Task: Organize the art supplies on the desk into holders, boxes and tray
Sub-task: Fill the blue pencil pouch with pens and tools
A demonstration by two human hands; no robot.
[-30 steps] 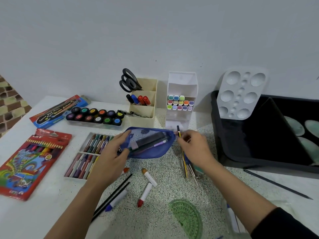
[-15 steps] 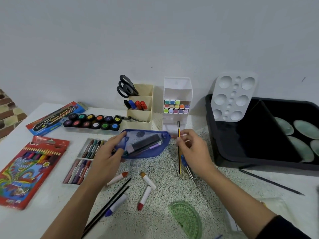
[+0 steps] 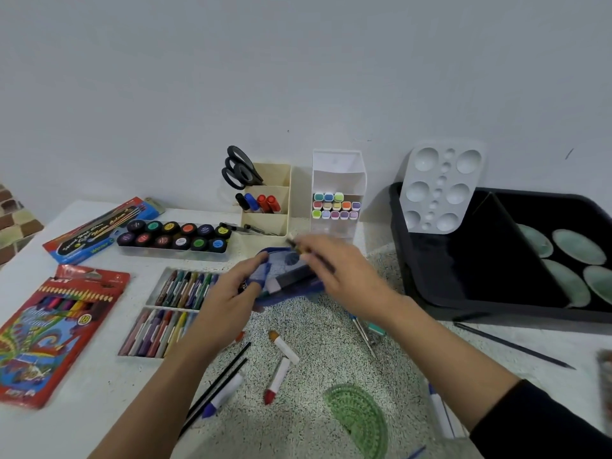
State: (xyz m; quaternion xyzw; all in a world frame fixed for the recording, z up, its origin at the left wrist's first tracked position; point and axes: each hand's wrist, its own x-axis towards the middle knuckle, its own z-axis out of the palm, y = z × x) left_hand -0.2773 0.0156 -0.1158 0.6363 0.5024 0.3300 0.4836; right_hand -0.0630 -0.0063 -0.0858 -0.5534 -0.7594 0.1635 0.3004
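The blue mesh pouch (image 3: pixel 284 264) lay mid-scene on the bench (image 3: pixel 331 332), just near of the beige holder (image 3: pixel 265 223). The left hand (image 3: pixel 231 293) pinched its left lip. The right hand (image 3: pixel 344 276), blurred, pinched a pencil (image 3: pixel 295 245) above it. The pouch looked light and floppy, best gripped at the rim. The stiff, slim pencil wanted a mid-shaft pinch.

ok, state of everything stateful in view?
blue pouch: open, left hand grips its edge
pencil: pinched in right hand, at pouch mouth, blurred
scissors: shut, blades down in beige holder
paint pots: all capped
pastel box: open, no lid
palette: propped upright in black tray
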